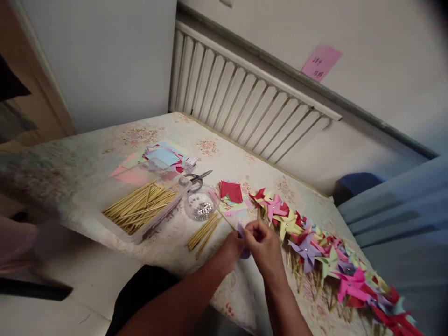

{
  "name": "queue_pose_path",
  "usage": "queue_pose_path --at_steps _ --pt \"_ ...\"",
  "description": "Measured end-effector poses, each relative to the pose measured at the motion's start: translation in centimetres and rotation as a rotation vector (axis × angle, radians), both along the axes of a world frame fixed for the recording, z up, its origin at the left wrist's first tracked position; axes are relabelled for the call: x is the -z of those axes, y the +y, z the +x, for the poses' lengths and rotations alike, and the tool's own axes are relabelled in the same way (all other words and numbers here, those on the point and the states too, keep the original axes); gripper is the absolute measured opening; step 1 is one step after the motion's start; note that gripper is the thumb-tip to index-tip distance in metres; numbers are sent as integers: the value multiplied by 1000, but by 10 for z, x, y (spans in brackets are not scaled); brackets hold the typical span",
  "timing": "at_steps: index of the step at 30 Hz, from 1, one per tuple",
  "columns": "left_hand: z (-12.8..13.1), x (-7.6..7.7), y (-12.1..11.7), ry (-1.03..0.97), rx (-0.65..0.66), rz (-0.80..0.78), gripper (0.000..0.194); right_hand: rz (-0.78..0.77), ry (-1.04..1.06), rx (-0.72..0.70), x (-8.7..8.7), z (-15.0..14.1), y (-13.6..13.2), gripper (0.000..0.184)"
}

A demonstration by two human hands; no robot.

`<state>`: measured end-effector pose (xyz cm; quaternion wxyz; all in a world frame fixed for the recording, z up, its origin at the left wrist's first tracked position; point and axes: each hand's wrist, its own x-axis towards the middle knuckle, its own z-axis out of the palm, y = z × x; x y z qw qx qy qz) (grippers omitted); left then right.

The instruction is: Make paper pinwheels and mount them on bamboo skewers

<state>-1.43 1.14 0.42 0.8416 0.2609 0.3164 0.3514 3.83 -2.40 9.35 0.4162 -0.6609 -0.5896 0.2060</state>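
My left hand (232,247) and my right hand (263,244) meet over the table's near edge, fingers pinched on a small purple paper piece (244,242); a thin wooden stick (227,220) pokes out up-left of them. Whether the stick is gripped I cannot tell. Loose sticks (204,232) lie just left of my hands. A clear round dish of small silver pins (201,206) sits beyond them. A long row of finished paper pinwheels (315,242) runs from my right hand toward the lower right.
A clear tray of sticks (140,208) is at left, scissors (198,178) and stacked coloured paper (163,156) behind it, red paper squares (231,191) near the dish. The table (87,158) has a floral cloth. A radiator (245,102) lines the wall; a blue seat (395,219) is at right.
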Motion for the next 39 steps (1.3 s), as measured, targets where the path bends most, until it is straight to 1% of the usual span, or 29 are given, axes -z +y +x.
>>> queue_pose_path --at_steps 1,3,6,8,10,13,17,20,25,29,35,39 --pt "0 2 -1 29 -49 14 16 -18 8 45 10 11 -14 14" --pt "0 4 -1 119 -126 61 21 -40 -12 123 35 32 -40 17" --pt "-2 5 1 123 -109 85 28 -49 -141 233 74 58 -68 18" --pt "-1 6 1 129 -75 78 29 -73 -225 262 94 71 -80 17" --pt "0 6 2 123 -46 69 31 -84 -297 281 109 80 -88 16" --pt "2 8 2 130 -41 69 33 -71 -368 262 121 85 -94 17" --pt "3 9 2 151 -42 34 33 -33 -390 222 127 87 -96 13" --pt "3 6 2 139 -42 27 30 -22 -376 187 128 89 -96 15" --pt "3 2 2 105 -35 28 27 -56 -370 97 118 94 -96 15" --pt "3 4 2 109 -48 14 27 -103 -427 38 111 96 -97 18" --pt "2 4 3 63 -42 41 27 -188 -573 126 110 92 -96 20" --pt "2 7 5 59 -48 78 31 -234 -669 147 110 90 -96 18"
